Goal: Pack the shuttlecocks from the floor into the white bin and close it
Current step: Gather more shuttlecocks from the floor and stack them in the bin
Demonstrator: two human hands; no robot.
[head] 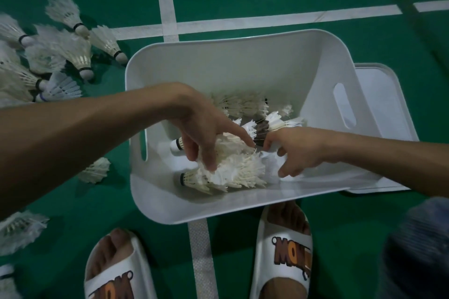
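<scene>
White bin (218,56) sits part-filled on the floor, its lid (379,94) off just to the right. Many loose shuttlecocks (73,53) remain at left. Left hand (201,126) spreads its fingers (211,160) over the packed pile (238,170), and the right hand (296,150) curls round one shuttlecock (263,132).

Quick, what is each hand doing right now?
Left hand: open, fingers touching the shuttlecock pile in the white bin.
Right hand: gripping one shuttlecock.
</scene>
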